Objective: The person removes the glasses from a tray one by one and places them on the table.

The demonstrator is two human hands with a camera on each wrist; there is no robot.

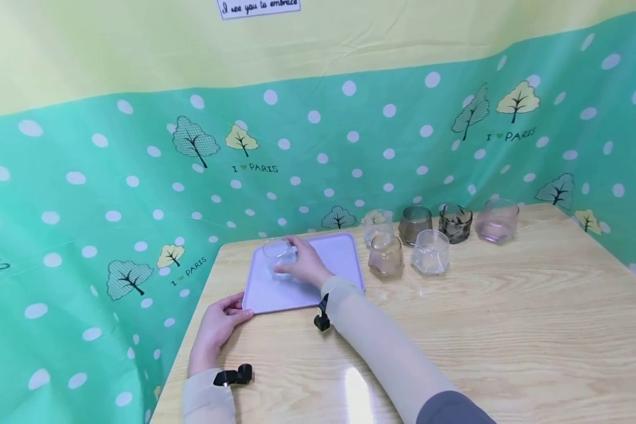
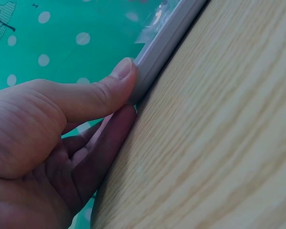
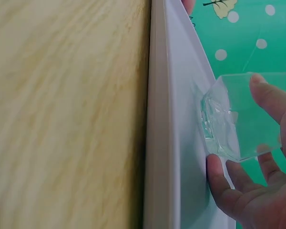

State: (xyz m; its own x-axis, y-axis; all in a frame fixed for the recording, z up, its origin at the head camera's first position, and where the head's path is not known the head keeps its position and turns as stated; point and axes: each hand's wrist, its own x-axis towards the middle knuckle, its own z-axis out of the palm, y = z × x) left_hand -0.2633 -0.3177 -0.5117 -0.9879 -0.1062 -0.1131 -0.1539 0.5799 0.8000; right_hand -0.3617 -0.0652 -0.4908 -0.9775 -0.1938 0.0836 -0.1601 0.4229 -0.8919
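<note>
A pale lilac tray [image 1: 323, 294] lies on the wooden table near its left back corner. My left hand [image 1: 219, 324] holds the tray's near left corner, thumb at the near edge and fingers along the side. In the left wrist view the thumb [image 2: 109, 90] presses against the tray's rim [image 2: 157, 50]. My right hand [image 1: 306, 265] reaches over the tray and grips a clear faceted glass [image 1: 277, 250]. In the right wrist view thumb and fingers span the glass [image 3: 238, 114], which is upright, its base close to the tray's surface.
Right of the tray stand an amber glass [image 1: 386, 257] and a clear glass [image 1: 431, 253]. Behind them are another clear glass [image 1: 376, 224], a brownish glass [image 1: 416, 225], a dark patterned glass [image 1: 455, 225] and a pink glass [image 1: 497, 222]. A green dotted cloth [image 1: 318, 135] hangs behind the table.
</note>
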